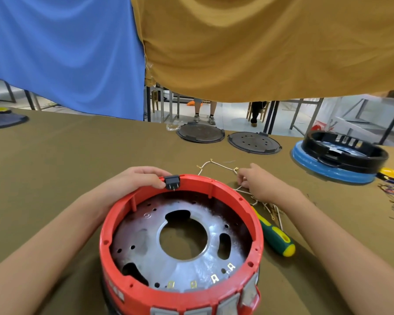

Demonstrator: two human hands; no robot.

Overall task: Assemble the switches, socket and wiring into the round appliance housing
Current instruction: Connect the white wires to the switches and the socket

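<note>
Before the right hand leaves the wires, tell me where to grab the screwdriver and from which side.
Grip the screwdriver by its thick green and yellow handle, coming from above on the right. It lies flat on the table cloth with its far end tucked against the red housing, so the left side is blocked. The right hand, now pinching the white wires, is nearest.

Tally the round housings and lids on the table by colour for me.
Red housing: 1
Black housing on a blue base: 1
Dark lids: 2, one at left, one at right
Dark round piece at the far left edge, partly cut off: 1
Total: 5
</note>
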